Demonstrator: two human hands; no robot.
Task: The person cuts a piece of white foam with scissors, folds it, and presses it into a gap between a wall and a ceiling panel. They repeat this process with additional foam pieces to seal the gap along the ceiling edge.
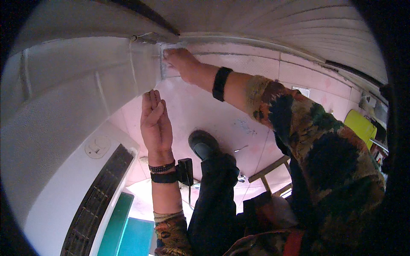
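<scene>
My right hand (183, 64) reaches to the far corner, where a pale tiled surface (113, 81) meets the pink tiles (239, 64). Its fingers are curled and pressed together at the narrow grey edge (162, 70) of that corner; what they hold, if anything, is too small to make out. Nearer to me, my left hand (156, 128) is raised palm up with fingers straight and the thumb laid across them. Its fingertips reach the lower rim of the pale surface, and I see nothing in it. A black strap (164, 177) with a small black box (185, 171) circles my left wrist.
A white panel (92, 164) with a round fitting and a dark grille (96, 205) stands at the left, teal panels (136, 237) below it. My dark shoe (204, 144) rests on pink tiles. A wooden frame (269, 170) and a yellow-green object (360, 127) lie right.
</scene>
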